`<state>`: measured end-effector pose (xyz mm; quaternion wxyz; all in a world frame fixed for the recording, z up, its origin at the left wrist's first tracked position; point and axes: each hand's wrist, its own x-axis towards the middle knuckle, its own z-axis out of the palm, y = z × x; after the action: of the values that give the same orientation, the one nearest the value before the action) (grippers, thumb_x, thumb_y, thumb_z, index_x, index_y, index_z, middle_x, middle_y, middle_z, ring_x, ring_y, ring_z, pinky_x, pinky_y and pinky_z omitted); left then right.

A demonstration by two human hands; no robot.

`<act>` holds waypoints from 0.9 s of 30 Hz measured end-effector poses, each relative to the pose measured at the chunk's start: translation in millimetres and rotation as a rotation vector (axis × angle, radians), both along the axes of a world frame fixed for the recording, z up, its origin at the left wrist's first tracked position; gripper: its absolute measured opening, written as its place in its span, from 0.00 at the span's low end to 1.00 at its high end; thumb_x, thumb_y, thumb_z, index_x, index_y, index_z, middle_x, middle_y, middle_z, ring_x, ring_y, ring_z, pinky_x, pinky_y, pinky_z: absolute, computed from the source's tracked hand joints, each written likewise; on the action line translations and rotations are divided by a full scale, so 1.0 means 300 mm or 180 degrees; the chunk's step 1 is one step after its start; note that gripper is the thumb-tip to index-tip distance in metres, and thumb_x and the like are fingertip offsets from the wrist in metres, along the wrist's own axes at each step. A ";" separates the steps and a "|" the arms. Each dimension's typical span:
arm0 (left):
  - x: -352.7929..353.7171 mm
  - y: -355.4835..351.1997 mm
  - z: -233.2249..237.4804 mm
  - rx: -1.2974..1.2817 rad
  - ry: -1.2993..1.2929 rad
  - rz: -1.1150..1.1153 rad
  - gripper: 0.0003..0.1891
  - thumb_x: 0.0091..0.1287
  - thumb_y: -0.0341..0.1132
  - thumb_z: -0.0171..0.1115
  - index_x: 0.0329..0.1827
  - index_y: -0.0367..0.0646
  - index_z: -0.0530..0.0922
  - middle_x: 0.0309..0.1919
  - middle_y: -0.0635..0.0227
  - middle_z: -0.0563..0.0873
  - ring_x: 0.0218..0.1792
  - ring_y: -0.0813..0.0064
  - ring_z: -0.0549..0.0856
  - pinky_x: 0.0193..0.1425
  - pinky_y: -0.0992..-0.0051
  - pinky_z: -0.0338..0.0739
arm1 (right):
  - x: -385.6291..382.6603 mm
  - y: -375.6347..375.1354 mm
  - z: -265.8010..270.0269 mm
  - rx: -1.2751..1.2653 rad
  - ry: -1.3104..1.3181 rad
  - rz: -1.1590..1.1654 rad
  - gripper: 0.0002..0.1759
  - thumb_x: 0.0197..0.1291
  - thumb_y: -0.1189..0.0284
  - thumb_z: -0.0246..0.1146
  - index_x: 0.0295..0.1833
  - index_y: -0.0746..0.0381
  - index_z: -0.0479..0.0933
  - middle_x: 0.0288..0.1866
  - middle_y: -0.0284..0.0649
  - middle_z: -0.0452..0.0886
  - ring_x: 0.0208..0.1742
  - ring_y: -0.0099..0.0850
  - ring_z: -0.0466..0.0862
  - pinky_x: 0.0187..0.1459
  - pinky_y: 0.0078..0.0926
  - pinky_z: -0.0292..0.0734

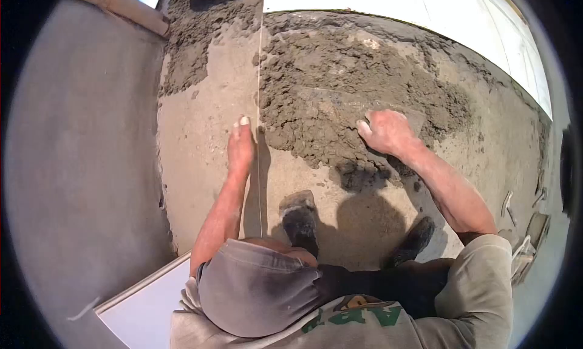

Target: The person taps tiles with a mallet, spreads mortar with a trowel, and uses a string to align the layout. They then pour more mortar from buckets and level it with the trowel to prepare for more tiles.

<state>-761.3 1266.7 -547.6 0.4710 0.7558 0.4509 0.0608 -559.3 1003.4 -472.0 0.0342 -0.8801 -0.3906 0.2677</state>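
Observation:
My right hand (388, 132) is closed in a fist low over the wet mortar (340, 76). It grips a flat trowel (415, 117), smeared grey, whose blade largely blends into the mortar. My left hand (241, 147) is held out with its fingers stretched forward and nothing in them. Just right of those fingers, a taut string line (260, 94) runs lengthwise above the floor. Lumpy mortar spreads from beside the string across to the right, its near edge ragged in front of my boots (299, 220).
Large white tiles (364, 0) border the mortar at the far side. A grey wall (85, 136) rises on the left, with a white panel (149, 306) at its foot. More mortar (188, 60) lies far left. A mortar-crusted bucket (529, 243) and hand tools stand at the right.

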 end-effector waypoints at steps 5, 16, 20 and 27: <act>-0.033 -0.074 0.022 -0.0236 -0.0207 -0.0019 0.33 0.73 0.55 0.41 0.68 0.35 0.65 0.65 0.50 0.72 0.68 0.58 0.68 0.71 0.69 0.59 | -0.137 0.032 -0.003 -0.0709 0.0624 0.0142 0.20 0.65 0.56 0.53 0.34 0.62 0.77 0.23 0.42 0.78 0.23 0.25 0.78 0.20 0.27 0.76; -0.119 -0.103 -0.045 -0.0764 -0.0955 0.0302 0.32 0.75 0.53 0.39 0.68 0.31 0.64 0.64 0.49 0.71 0.66 0.60 0.70 0.70 0.68 0.60 | -0.306 0.020 0.024 0.0728 0.0172 0.0534 0.20 0.66 0.57 0.52 0.40 0.67 0.69 0.21 0.45 0.79 0.22 0.42 0.81 0.26 0.38 0.77; -0.140 -0.113 -0.071 -0.0845 -0.0996 0.0377 0.33 0.75 0.54 0.37 0.67 0.29 0.63 0.64 0.49 0.71 0.66 0.60 0.70 0.71 0.68 0.60 | -0.143 0.025 0.152 0.1044 -0.0731 0.0358 0.18 0.67 0.58 0.53 0.37 0.63 0.70 0.18 0.40 0.77 0.18 0.34 0.79 0.22 0.34 0.76; -0.111 -0.083 -0.027 -0.1229 -0.1010 0.0575 0.36 0.74 0.56 0.37 0.68 0.28 0.61 0.65 0.47 0.69 0.65 0.57 0.71 0.70 0.65 0.62 | -0.329 -0.006 -0.058 0.0204 0.0433 0.1019 0.17 0.63 0.59 0.56 0.36 0.64 0.74 0.20 0.44 0.79 0.22 0.36 0.82 0.23 0.36 0.78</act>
<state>-794.7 1241.8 -555.9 0.6639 0.5896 0.4403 0.1333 -657.9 1001.5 -489.5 0.0455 -0.7849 -0.5309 0.3161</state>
